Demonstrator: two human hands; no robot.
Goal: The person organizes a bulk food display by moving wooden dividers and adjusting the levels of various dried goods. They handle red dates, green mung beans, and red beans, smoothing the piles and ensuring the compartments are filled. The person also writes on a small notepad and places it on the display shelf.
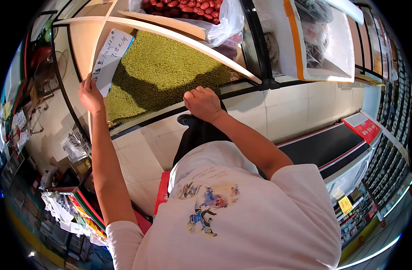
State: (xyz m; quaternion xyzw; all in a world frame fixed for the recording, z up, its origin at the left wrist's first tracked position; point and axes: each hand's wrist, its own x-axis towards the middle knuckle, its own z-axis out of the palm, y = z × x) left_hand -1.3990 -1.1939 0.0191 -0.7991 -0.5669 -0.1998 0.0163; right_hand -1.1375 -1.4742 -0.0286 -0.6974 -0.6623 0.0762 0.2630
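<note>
My left hand is at the lower left edge of a white cardboard price sign, its fingers closed on that edge. The sign bears handwriting, has a blue right edge, and leans along a wooden divider at the left of a bin. Green mung beans fill the bin, partly in shadow. My right hand is curled into a loose fist at the bin's black front rim. Nothing shows in that fist, and its palm side is hidden.
Behind a curved wooden divider lie dried red dates in a clear plastic bag. A white foam box with bagged goods stands at the right. A black-topped red cabinet, possibly a freezer, stands by the tiled floor.
</note>
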